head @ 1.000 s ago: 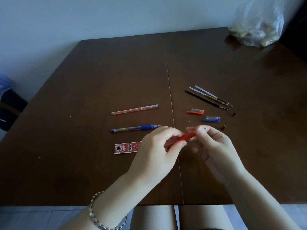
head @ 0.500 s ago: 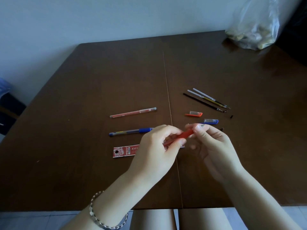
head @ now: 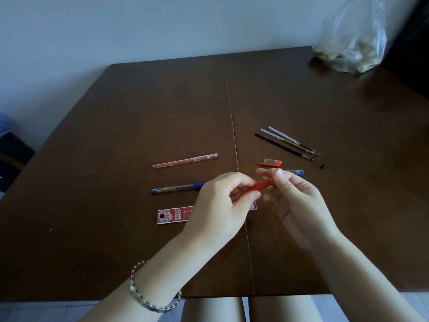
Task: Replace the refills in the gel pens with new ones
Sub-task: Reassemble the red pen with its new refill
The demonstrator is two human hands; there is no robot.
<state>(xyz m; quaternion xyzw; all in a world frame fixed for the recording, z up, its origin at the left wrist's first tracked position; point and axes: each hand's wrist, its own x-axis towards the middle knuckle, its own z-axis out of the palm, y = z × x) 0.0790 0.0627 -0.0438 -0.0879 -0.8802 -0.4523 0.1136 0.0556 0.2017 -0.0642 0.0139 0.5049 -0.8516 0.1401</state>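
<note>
- Left hand (head: pixel 218 205), grip clamped on red pen (head: pixel 262 185) at its near-left end; thumb and fingers pinched round the barrel.
- Right hand (head: pixel 294 201), grip clamped on the far-right end of the same pen; thumb and forefinger tips pressed together over it.
- Red pen held above the bench (head: pixel 116 240), near the middle seam, tilted up toward far right; only a short red stretch visible between the hands.
- Blue pen (head: pixel 176 188) flat on bench, just left of left hand; right end hidden behind the knuckles.
- Clear pen with red refill (head: pixel 185 161) farther back, roughly parallel to blue pen, apart from it.
- Red refill packet (head: pixel 173 216) flat on bench, near of blue pen, right part covered by left hand.
- Red cap (head: pixel 270 162) on bench just beyond right hand; blue cap (head: pixel 296 172) beside it to the right, partly behind the fingertips.
- Three loose refills (head: pixel 287 142) lying close together, far right of the caps, tips pointing near-right; two clear, one black.
- Small black bit (head: pixel 322 166) near the refill tips; what it is, cannot tell.
- Clear plastic bag (head: pixel 352 43) at far right corner of bench.
- Beaded bracelet (head: pixel 148 296) on left wrist.
</note>
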